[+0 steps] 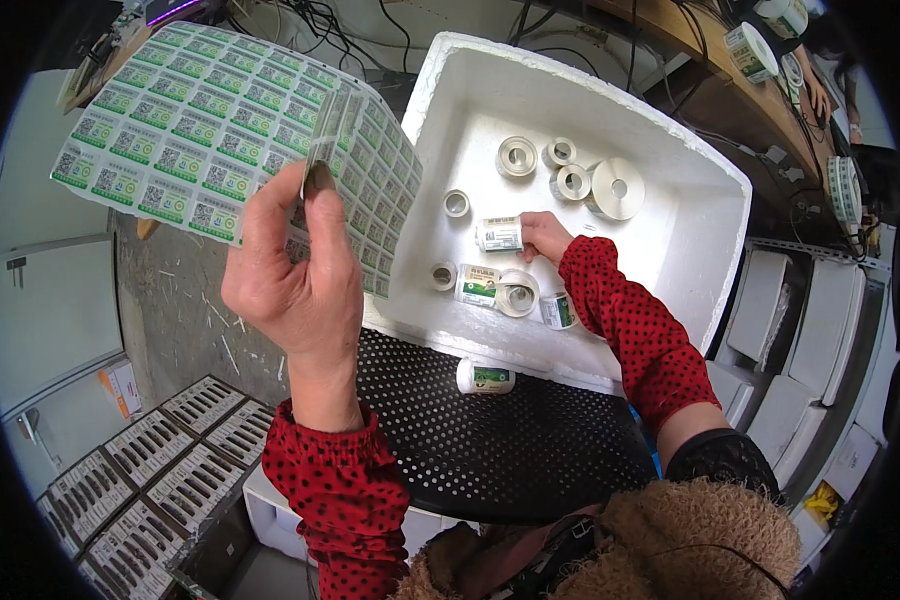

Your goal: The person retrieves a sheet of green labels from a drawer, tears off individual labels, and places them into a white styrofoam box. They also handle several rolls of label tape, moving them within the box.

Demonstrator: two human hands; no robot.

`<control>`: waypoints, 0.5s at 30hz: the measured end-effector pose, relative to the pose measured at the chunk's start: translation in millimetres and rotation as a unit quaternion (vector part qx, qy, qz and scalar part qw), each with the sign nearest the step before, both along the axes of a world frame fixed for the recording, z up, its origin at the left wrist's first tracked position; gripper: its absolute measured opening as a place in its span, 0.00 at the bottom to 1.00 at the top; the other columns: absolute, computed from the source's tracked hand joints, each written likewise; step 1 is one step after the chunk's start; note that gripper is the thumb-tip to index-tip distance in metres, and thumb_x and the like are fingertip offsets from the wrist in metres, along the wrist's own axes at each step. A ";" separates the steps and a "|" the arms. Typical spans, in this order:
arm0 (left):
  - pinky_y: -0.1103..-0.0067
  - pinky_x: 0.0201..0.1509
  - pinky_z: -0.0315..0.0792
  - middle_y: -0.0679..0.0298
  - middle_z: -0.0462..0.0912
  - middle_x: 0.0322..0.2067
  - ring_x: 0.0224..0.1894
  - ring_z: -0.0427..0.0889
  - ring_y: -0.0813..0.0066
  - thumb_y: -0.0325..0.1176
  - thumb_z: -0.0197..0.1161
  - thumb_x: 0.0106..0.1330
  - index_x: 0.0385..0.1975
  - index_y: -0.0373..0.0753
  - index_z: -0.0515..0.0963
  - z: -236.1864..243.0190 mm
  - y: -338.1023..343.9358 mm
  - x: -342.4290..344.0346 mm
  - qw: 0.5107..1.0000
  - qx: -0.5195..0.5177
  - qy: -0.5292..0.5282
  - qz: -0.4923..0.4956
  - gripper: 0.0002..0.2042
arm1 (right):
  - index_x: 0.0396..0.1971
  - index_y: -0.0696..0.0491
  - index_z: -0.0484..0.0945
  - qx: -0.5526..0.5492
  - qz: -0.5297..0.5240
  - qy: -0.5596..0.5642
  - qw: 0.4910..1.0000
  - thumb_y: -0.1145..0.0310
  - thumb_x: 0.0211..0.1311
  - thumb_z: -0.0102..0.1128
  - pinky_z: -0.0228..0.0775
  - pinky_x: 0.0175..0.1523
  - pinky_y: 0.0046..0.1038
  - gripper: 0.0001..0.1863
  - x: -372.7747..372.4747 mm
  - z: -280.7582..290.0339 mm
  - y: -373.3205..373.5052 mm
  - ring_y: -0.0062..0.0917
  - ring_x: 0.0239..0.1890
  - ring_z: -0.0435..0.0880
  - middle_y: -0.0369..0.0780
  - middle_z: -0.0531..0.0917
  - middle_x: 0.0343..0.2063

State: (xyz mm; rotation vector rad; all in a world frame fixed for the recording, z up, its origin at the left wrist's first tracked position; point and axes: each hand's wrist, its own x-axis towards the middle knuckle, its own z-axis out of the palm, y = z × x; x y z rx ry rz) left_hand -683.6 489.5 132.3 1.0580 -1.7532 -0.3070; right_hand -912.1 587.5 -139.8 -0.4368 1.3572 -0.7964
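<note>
My left hand [295,270] pinches a large sheet of green-and-white printed labels [200,130], folded or doubled where my thumb and fingers grip it. My right hand [545,235] is inside a white foam box [698,200], fingers closed around a small printed label roll [500,235]. Around it lie several plain and printed rolls, including a wide white roll [625,190], a plain roll [517,158] and a green-printed roll [478,285]. Another printed roll [485,375] lies outside the box on a black perforated surface [420,450] nearer to me.
A wooden shelf [785,110] at upper right holds more rolls, with another person's hand [818,95] beside it and cables hanging below. White boxes [815,330] are stacked at right. Trays of dark items [135,480] sit at lower left, beside concrete floor [190,300].
</note>
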 end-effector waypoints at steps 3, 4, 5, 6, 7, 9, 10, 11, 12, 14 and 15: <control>0.87 0.32 0.69 0.66 0.80 0.24 0.26 0.76 0.84 0.20 0.62 0.55 0.32 0.32 0.79 0.2 0.2 -0.7 1.000 -0.004 -0.006 0.002 0.06 | 0.35 0.62 0.77 -0.020 0.022 0.025 0.999 0.77 0.53 0.55 0.67 0.19 0.17 0.09 -5.1 3.7 -1.9 0.17 0.16 0.75 0.37 0.79 0.20; 0.88 0.32 0.68 0.67 0.80 0.25 0.27 0.74 0.85 0.20 0.62 0.56 0.33 0.32 0.79 0.4 1.0 -1.0 1.000 0.002 -0.008 0.002 0.05 | 0.35 0.62 0.77 -0.025 0.028 0.024 0.999 0.77 0.53 0.55 0.67 0.19 0.17 0.09 -8.0 3.1 -1.7 0.17 0.16 0.75 0.37 0.79 0.20; 0.89 0.33 0.67 0.69 0.79 0.26 0.28 0.73 0.87 0.21 0.61 0.58 0.33 0.31 0.79 0.3 1.5 -1.4 1.000 0.008 -0.009 0.002 0.05 | 0.35 0.62 0.77 -0.030 0.035 0.023 0.999 0.77 0.53 0.55 0.67 0.19 0.17 0.09 -11.2 2.3 -1.5 0.17 0.16 0.75 0.37 0.79 0.20; 0.89 0.33 0.67 0.69 0.79 0.26 0.27 0.73 0.87 0.21 0.61 0.58 0.33 0.31 0.79 0.2 1.6 -1.0 1.000 0.009 -0.009 0.003 0.05 | 0.35 0.62 0.77 -0.034 0.043 0.021 0.998 0.77 0.53 0.55 0.67 0.18 0.17 0.09 -11.8 2.7 -1.9 0.17 0.16 0.75 0.37 0.79 0.20; 0.89 0.33 0.67 0.69 0.79 0.26 0.27 0.73 0.87 0.21 0.61 0.57 0.33 0.31 0.79 -0.1 1.8 -0.6 1.000 0.011 -0.009 0.003 0.05 | 0.35 0.62 0.77 -0.038 0.043 0.023 0.998 0.77 0.53 0.55 0.67 0.18 0.17 0.09 -11.9 3.6 -2.0 0.16 0.17 0.75 0.37 0.79 0.20; 0.88 0.32 0.68 0.67 0.80 0.25 0.26 0.74 0.85 0.21 0.61 0.56 0.33 0.32 0.79 -0.1 1.6 -0.1 1.000 0.006 -0.011 0.004 0.05 | 0.35 0.62 0.77 -0.044 0.044 0.027 0.998 0.77 0.54 0.54 0.66 0.18 0.16 0.09 -12.6 6.4 -1.6 0.15 0.17 0.75 0.37 0.78 0.19; 0.87 0.31 0.69 0.66 0.80 0.24 0.25 0.76 0.83 0.20 0.62 0.55 0.32 0.32 0.79 0.8 0.8 -0.4 1.000 0.000 -0.014 0.004 0.05 | 0.34 0.62 0.77 -0.042 0.052 0.049 0.997 0.76 0.53 0.55 0.67 0.19 0.19 0.09 -14.0 2.1 -1.3 0.18 0.17 0.76 0.39 0.79 0.19; 0.86 0.30 0.70 0.64 0.81 0.23 0.24 0.78 0.82 0.20 0.62 0.54 0.31 0.33 0.78 1.2 -0.2 -0.7 1.000 -0.005 -0.016 0.004 0.05 | 0.34 0.61 0.78 -0.041 0.060 0.071 0.995 0.75 0.52 0.55 0.69 0.20 0.21 0.09 -16.5 -5.8 -2.0 0.21 0.18 0.77 0.40 0.80 0.19; 0.87 0.30 0.70 0.64 0.81 0.22 0.24 0.78 0.82 0.20 0.62 0.54 0.31 0.33 0.78 1.6 -0.5 -0.4 1.000 -0.011 -0.017 0.004 0.05 | 0.34 0.61 0.78 -0.039 0.070 0.092 0.993 0.73 0.52 0.56 0.70 0.22 0.23 0.10 -15.4 -5.9 -4.1 0.23 0.18 0.78 0.41 0.80 0.20; 0.87 0.29 0.70 0.64 0.80 0.22 0.24 0.77 0.82 0.20 0.62 0.54 0.31 0.33 0.78 1.9 -0.9 -0.1 1.000 -0.021 -0.018 0.005 0.05 | 0.33 0.59 0.79 -0.105 0.125 0.286 0.944 0.70 0.50 0.57 0.73 0.28 0.29 0.11 -10.0 -7.3 -9.1 0.31 0.22 0.80 0.45 0.81 0.22; 0.87 0.29 0.70 0.64 0.80 0.22 0.24 0.77 0.82 0.20 0.62 0.54 0.31 0.33 0.78 1.7 -0.9 -0.3 1.000 -0.017 -0.017 0.006 0.05 | 0.32 0.59 0.80 -0.136 0.149 0.379 0.903 0.68 0.49 0.58 0.74 0.31 0.32 0.12 -6.4 -6.5 -12.2 0.35 0.24 0.81 0.47 0.82 0.23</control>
